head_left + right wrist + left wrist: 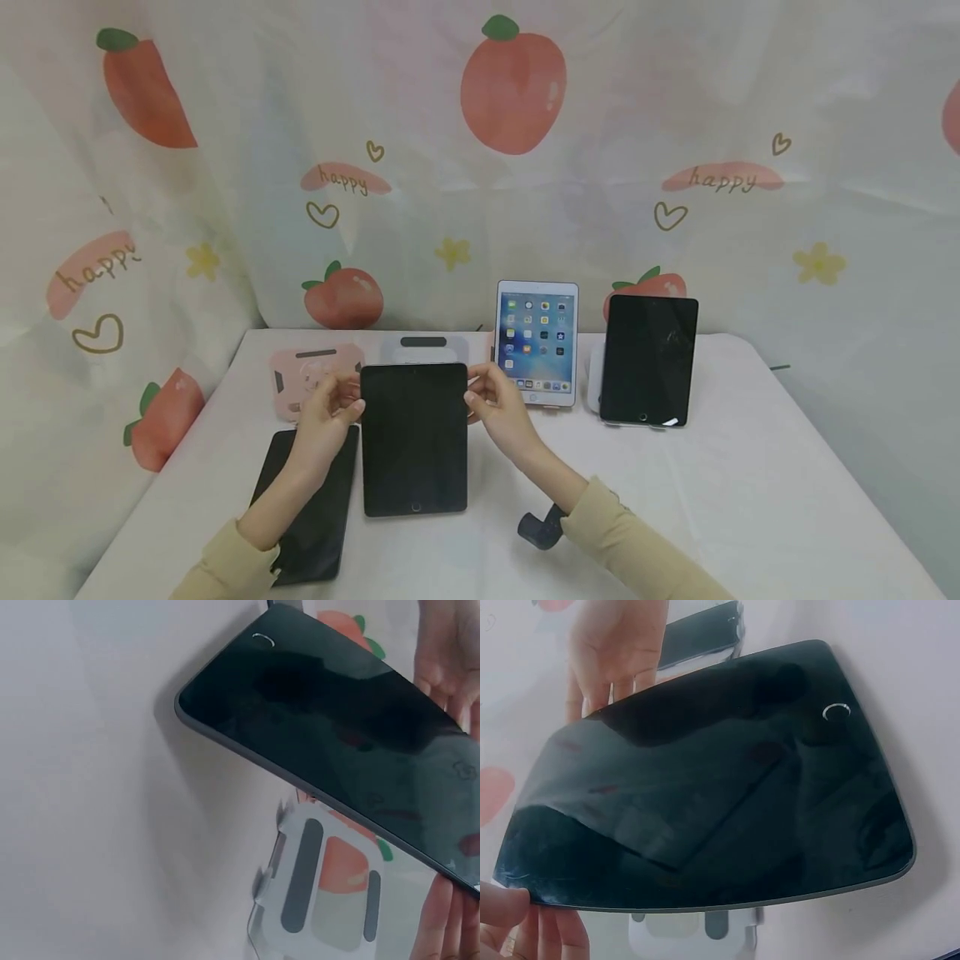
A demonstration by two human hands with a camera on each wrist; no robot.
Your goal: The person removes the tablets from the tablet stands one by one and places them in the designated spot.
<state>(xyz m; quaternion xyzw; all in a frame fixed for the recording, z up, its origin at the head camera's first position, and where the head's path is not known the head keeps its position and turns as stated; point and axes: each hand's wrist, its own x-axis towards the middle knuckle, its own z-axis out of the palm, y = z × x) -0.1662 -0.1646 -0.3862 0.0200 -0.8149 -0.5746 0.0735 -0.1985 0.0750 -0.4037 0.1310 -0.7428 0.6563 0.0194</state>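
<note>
A black tablet point(415, 442) stands almost upright, its dark screen and round home button facing the head camera. My left hand point(322, 421) pinches its left edge near the top, thumb in front, the other fingers partly hidden behind. At the opposite edge, my right hand point(504, 412) holds it the same way. The left wrist view shows the tablet point(727, 802) between the right hand point(619, 652) and the left fingertips point(551, 930). Under my left forearm, a second black tablet point(318, 517) lies flat on the table, partly covered.
Behind the held tablet are a pink case point(311, 367) and a pale case point(390, 350) with a dark slot. A white tablet point(536, 333) with a lit screen stands at the back, beside another propped black tablet point(649, 358). A printed curtain point(525, 217) hangs behind the table.
</note>
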